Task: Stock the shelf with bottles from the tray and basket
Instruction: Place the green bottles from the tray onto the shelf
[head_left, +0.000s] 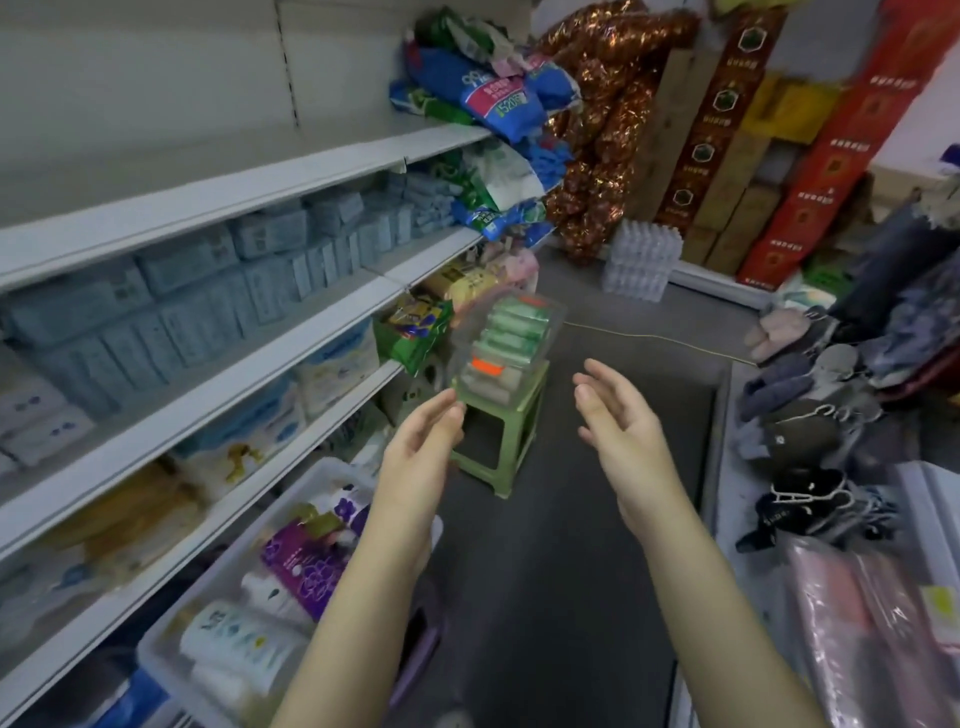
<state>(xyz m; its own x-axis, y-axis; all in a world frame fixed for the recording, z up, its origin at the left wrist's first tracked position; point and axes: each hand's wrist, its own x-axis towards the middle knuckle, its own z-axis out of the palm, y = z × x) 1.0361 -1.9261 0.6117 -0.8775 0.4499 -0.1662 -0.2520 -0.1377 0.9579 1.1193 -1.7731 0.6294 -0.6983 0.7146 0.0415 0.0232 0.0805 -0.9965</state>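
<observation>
Bottles (236, 642) white, purple, in white tray (322, 470) | left hand (415, 457), right hand (623, 431): fingers straight, holding nothing

a long white shelf (218, 208) is seen on the left, with boards one above the other. blue packs (182, 291) are stacked on the middle board. white packs (332, 369) are stood on the board below. blue and white bags (483, 93) are piled at the far end of the top board. a green stool (498, 431) is stood on the grey floor (571, 545), and a clear box (511, 332) of green packs is set on it. a wrapped water pack (641, 260) is kept on the floor far back. low by the shelf, bottles (244, 639) are laid in a white tray (166, 623).
</observation>
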